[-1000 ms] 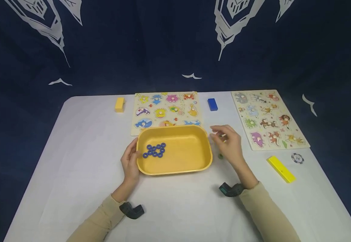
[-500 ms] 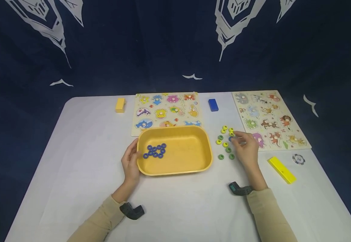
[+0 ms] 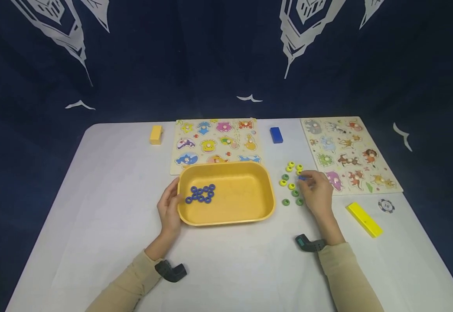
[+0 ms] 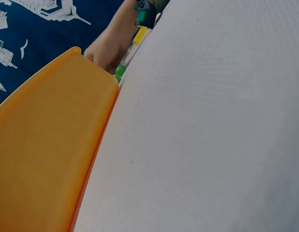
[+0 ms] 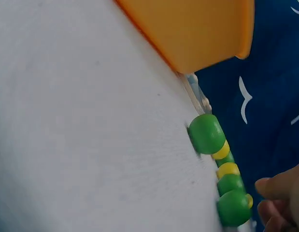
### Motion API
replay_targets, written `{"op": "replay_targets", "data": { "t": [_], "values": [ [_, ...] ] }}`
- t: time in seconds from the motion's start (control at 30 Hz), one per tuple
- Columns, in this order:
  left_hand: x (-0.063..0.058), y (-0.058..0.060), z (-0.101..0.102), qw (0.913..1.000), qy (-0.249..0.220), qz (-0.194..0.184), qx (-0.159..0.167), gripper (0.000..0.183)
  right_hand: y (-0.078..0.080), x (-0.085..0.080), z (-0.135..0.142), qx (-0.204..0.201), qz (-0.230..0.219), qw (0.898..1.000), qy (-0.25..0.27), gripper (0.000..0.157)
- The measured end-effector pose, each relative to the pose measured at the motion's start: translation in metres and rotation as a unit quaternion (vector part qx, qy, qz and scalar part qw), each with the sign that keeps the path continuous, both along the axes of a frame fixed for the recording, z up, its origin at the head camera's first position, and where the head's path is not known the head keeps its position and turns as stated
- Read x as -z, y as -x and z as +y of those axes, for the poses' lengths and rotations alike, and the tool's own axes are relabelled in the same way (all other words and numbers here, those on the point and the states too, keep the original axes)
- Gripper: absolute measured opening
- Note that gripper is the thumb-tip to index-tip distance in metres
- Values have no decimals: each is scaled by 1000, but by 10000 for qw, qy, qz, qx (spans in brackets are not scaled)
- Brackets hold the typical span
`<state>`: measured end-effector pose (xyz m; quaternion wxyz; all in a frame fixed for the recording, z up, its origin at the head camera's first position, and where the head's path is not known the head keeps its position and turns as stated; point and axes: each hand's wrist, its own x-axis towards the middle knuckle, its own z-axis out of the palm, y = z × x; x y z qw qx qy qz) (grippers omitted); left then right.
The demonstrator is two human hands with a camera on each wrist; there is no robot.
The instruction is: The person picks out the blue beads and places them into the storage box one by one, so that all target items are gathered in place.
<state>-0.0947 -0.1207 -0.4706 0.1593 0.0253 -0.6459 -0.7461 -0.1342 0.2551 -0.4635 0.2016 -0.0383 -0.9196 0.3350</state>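
My left hand [image 3: 169, 210] holds the left end of a yellow plastic tray [image 3: 242, 201], its thumb at the rim. Several dark blue ring-shaped beads [image 3: 195, 197] lie in the tray's left half. To the right of the tray my right hand [image 3: 318, 193] pinches a blue bead [image 3: 301, 177] between thumb and fingertips, low over the table. Scattered beside those fingertips are several yellow beads [image 3: 282, 183] and green beads [image 3: 295, 193]. The right wrist view shows large green beads [image 5: 207, 134] close up, with the thumb and curled fingers near them; the blue bead is hidden there.
Behind the tray lies a sea-animal puzzle board [image 3: 214, 143], partly covered by it. Another animal puzzle board [image 3: 347, 156] is at the back right. A yellow block [image 3: 155, 134], a blue block [image 3: 276, 135], a long yellow bar [image 3: 364, 219] and a poker chip [image 3: 386, 206] lie around.
My right hand has moved right, from beside the tray's rim to the far side of the loose beads, uncovering them, and now pinches a blue bead. The left hand and tray stay put.
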Motion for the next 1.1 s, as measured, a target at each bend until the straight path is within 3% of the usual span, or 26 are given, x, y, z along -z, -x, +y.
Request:
{"op": "replay_targets", "data": {
  "t": [0.1,0.23,0.37,0.47,0.6,0.7,0.8,0.93,1.1],
  "values": [
    [1,0,0,10000,0,12,26,47,-1,-15,-6,-114,186,9994,281,25],
    [-1,0,1,10000,-31,-38,52,47,-3,-45,-25,-597,285,9973,329,23],
    [-10,-4,2,9999,-24,-51,113,47,-5,-73,-51,-1363,193,9903,201,22],
    [-16,-5,3,9999,-30,-47,143,47,-2,-82,-72,-2060,44,9785,121,19],
    [-12,-3,3,9999,-22,-34,130,46,5,-82,-104,-2903,-374,9561,-116,16],
    [-14,-4,5,9999,1,-30,108,46,9,-76,-127,-3301,-734,9400,-460,15],
    [-24,-7,8,9999,12,-67,97,46,14,-68,-146,-3531,-1062,9266,-737,17],
    [-25,-8,10,9999,41,-129,64,45,19,-55,-163,-3701,-1496,9125,-889,18],
    [-24,-8,10,9998,69,-145,118,46,23,-45,-175,-3780,-1687,9037,-1094,16]
  ]
}}
